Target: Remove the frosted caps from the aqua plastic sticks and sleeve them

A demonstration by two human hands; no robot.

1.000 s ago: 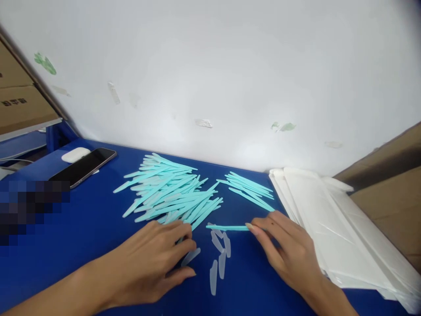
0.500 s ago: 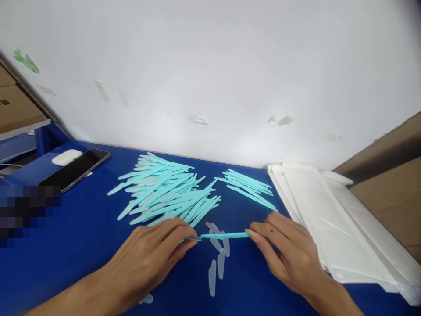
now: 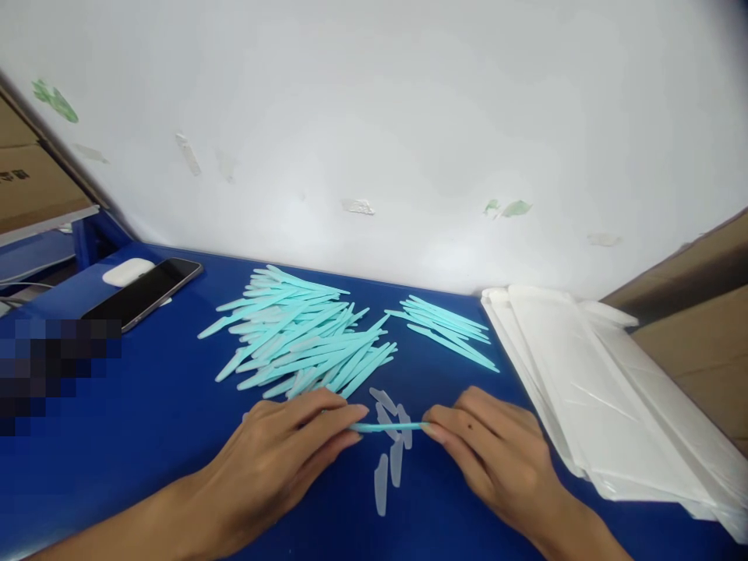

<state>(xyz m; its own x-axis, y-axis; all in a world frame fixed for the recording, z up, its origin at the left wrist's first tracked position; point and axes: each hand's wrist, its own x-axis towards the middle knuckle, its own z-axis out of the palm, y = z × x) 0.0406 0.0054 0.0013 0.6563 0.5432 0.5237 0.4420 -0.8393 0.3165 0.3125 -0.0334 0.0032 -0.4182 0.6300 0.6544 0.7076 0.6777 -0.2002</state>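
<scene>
A thin turquoise stick (image 3: 397,426) spans the gap between my hands, low in the middle of the view. My left hand (image 3: 292,452) pinches its left end, which the fingers partly hide. The right end is pinched between thumb and fingers of my right hand (image 3: 496,452). Under and in front of the stick lie several translucent blade-shaped covers (image 3: 381,483). Beyond my left hand is a large pile of turquoise sticks (image 3: 298,331), many with pale covered ends. A smaller group of turquoise sticks (image 3: 447,323) lies beyond my right hand.
White flat sleeves (image 3: 590,389) are stacked on the blue table (image 3: 146,413) at the right. A dark phone (image 3: 146,292) and a white case (image 3: 128,272) lie at the far left. Behind stands a white panel (image 3: 374,117); cardboard boxes (image 3: 35,183) flank it.
My hands have come closer together. The stick's left end has moved from beside the clear cover in my left fingers to within that hand's grip. The view has shifted slightly.
</scene>
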